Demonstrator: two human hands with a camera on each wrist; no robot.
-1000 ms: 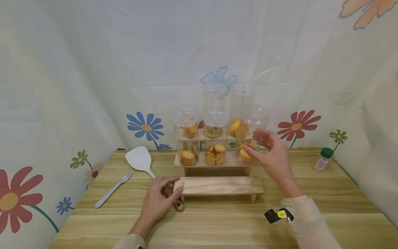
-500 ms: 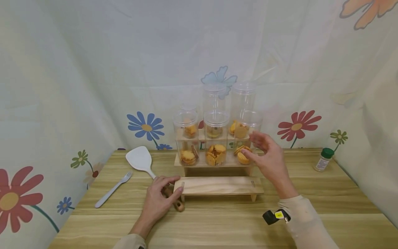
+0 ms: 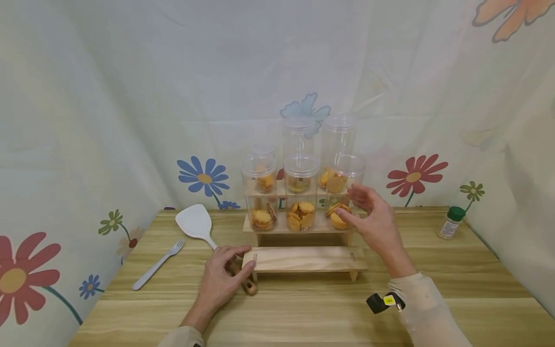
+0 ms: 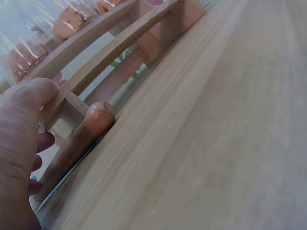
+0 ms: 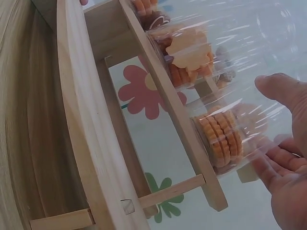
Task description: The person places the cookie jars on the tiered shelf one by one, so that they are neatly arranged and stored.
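Observation:
A stepped wooden stand [image 3: 303, 258] holds clear plastic jars of cookies on its middle and upper tiers. My right hand [image 3: 377, 221] curves round the right-hand jar [image 3: 340, 197] on the middle tier, thumb in front and fingers at its far side. Round ridged cookies [image 5: 220, 136] lie in that jar, its base at the shelf in the right wrist view. My left hand [image 3: 223, 274] grips the left end of the lowest step, which carries nothing. Right beside that hand lies a spatula [image 3: 195, 221], its wooden handle [image 4: 79, 146] partly hidden under the fingers.
Two more cookie jars, the left jar [image 3: 258, 193] and the middle jar [image 3: 301, 193], share the middle tier. Taller jars [image 3: 339, 132] stand behind. A fork [image 3: 158, 265] lies at left; a green-capped bottle [image 3: 452, 222] stands at right. Patterned cloth [image 3: 277, 58] closes the back.
The right-hand jar has come down and left in my right hand, in line with the other two on the middle tier. In the last half second it barely moves. My left hand stays put.

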